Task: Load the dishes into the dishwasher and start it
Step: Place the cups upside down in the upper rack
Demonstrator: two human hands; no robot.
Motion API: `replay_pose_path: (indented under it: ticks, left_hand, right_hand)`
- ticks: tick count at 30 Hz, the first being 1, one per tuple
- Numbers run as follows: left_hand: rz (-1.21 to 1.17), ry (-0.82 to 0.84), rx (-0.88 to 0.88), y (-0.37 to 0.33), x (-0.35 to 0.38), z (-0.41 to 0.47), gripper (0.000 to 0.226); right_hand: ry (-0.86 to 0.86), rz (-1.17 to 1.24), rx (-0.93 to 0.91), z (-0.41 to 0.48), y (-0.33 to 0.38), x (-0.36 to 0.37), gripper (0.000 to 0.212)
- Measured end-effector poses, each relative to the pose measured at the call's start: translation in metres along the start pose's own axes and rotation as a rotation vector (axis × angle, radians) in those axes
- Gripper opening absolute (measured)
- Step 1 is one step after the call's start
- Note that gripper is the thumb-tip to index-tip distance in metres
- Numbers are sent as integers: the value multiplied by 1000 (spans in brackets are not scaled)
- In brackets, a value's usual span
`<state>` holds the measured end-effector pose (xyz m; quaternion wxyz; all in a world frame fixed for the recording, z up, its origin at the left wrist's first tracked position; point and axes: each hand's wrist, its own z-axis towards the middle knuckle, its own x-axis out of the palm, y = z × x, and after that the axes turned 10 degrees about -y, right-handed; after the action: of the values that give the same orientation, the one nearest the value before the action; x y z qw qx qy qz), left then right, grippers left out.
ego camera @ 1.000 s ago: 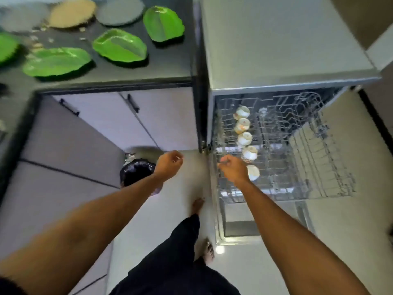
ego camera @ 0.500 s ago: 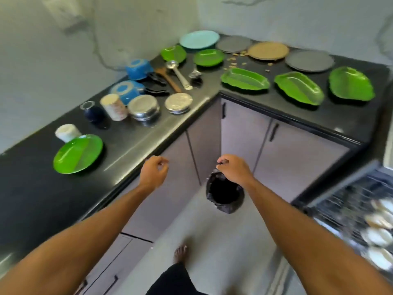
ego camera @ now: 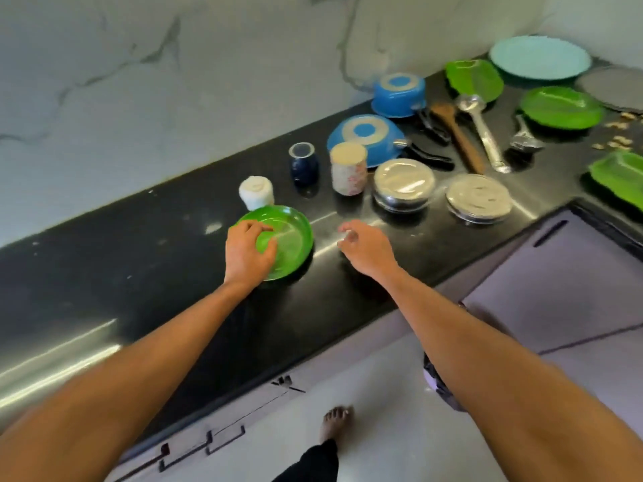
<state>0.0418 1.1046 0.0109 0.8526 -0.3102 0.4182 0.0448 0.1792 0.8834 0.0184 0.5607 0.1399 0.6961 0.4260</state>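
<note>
A round green plate [ego camera: 290, 238] lies flat on the black counter [ego camera: 139, 273], near its front edge. My left hand [ego camera: 247, 252] is on the plate's left rim, fingers and thumb curled onto it. My right hand [ego camera: 363, 247] hovers over the counter just right of the plate, fingers loosely curled and holding nothing. Behind the plate stand a white cup [ego camera: 255, 192], a dark blue cup [ego camera: 303, 164] and a patterned cup [ego camera: 348, 168]. The dishwasher is out of view.
Two steel bowls [ego camera: 403, 182] [ego camera: 478, 198], two upturned blue pans [ego camera: 365, 137] [ego camera: 399, 93], a wooden spoon [ego camera: 455, 133], a steel ladle [ego camera: 482, 130], green leaf plates [ego camera: 475, 78] and a light blue plate [ego camera: 539, 57] fill the counter to the right. Cabinet doors [ego camera: 556, 290] are below.
The view has swung left from the dishwasher to the counter. Both hands have come up over the counter, and my left hand has landed on the round green plate.
</note>
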Motion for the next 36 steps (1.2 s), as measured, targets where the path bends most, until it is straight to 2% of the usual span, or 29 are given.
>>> replay_pose_path:
  ticks: [3, 9, 11, 14, 17, 24, 28, 31, 36]
  left_hand:
    - [39, 19, -46, 33, -5, 36, 31]
    - [-9, -24, -260, 99, -2, 79, 33]
    - [42, 33, -257, 119, -1, 82, 38]
    - [179, 129, -136, 138, 2, 80, 41]
    - [210, 97, -98, 140, 6, 75, 43]
    - [213, 83, -94, 139, 5, 76, 41]
    - [-62, -47, -220, 117, 0, 91, 22]
    - [-154, -130, -170, 78, -3, 103, 16]
    - [-293, -26, -52, 0, 18, 82, 15]
  right_hand:
    - [48, 24, -67, 48, 43, 44, 33]
    - [-3, -78, -248, 114, 106, 106, 72]
    - [19, -150, -250, 125, 121, 116, 84]
    - [135, -181, -229, 140, 134, 134, 97]
    - [181, -235, -215, 145, 135, 146, 97]
    - [34, -145, -177, 138, 135, 143, 87]
    - [-80, -83, -157, 126, 123, 115, 87]
    - [-130, -71, -133, 115, 113, 91, 86]
    - [-220, -111, -85, 70, 80, 32, 87]
